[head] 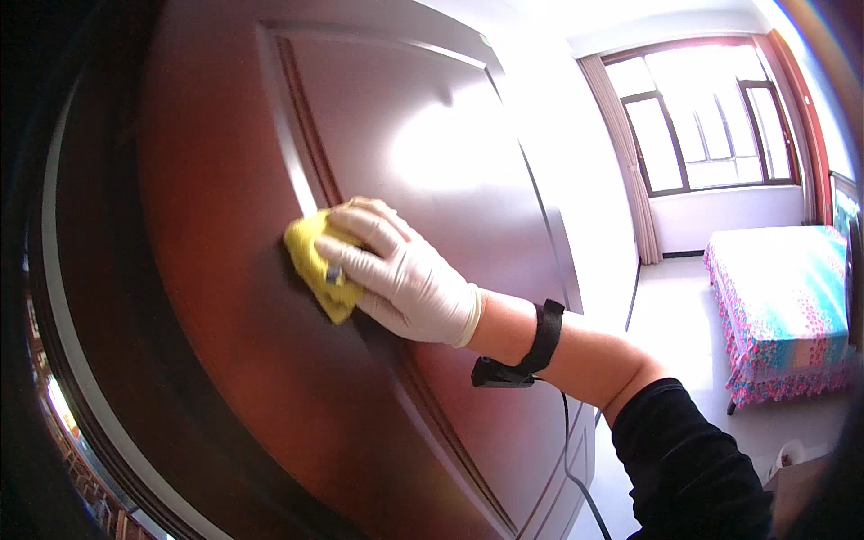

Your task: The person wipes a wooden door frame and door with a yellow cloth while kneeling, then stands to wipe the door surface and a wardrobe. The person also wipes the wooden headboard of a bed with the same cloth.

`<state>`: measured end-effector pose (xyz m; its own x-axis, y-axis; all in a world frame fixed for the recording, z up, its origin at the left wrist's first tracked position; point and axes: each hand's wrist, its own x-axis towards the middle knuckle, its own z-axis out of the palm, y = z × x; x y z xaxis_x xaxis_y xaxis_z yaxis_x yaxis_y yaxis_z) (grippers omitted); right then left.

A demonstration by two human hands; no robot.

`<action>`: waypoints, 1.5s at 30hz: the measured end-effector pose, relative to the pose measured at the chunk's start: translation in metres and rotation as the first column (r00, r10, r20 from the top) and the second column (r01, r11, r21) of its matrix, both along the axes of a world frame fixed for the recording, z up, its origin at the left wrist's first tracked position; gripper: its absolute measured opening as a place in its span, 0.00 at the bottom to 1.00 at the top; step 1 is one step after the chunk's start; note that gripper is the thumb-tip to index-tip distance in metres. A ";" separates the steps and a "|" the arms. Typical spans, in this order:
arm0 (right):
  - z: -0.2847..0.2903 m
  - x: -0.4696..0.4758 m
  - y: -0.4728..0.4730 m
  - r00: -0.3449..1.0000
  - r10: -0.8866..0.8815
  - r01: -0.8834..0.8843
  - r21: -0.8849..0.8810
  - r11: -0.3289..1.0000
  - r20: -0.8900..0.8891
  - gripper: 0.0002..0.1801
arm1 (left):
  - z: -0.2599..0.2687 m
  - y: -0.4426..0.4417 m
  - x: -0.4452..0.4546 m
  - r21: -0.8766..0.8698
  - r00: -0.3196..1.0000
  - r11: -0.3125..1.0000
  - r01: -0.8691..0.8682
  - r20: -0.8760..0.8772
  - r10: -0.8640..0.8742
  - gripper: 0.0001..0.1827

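My right hand [415, 287], in a pale rubber glove, presses a folded yellow cloth [312, 244] against a dark reddish-brown panelled door [216, 283]. The fingers are spread over the cloth, and a small dark tag shows near its middle. The cloth lies at the edge of the door's raised moulding [297, 169], about halfway along the visible door. A black strap [545, 337] with a small black device [503, 373] circles my forearm, and a cable [574, 466] hangs from it. My left hand is out of view.
Beyond the door's far edge stands a bed [776, 283] with a blue and pink frilled cover. Behind it are a bright window [702, 128] and a beige curtain [624, 148]. A brown box-like object [800, 493] with a white roll [790, 455] sits at lower right.
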<state>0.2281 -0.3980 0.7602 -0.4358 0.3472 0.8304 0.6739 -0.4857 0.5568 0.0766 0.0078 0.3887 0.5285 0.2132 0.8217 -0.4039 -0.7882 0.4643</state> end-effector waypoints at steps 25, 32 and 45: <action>0.087 0.128 -0.149 0.999 -0.035 0.030 0.269 0.963 0.015 0.19 | 0.065 -0.115 0.039 -0.084 0.773 0.846 -0.527 0.366 0.518 0.49; 0.022 0.079 -0.124 0.993 0.012 0.018 -0.253 0.967 0.115 0.28 | 0.079 -0.106 0.030 -0.025 0.791 0.859 -0.511 0.376 0.482 0.48; 0.195 0.253 -0.319 0.743 0.109 0.459 0.621 0.635 -0.661 0.33 | 0.062 -0.111 0.039 -0.060 0.803 0.869 -0.491 0.355 0.478 0.48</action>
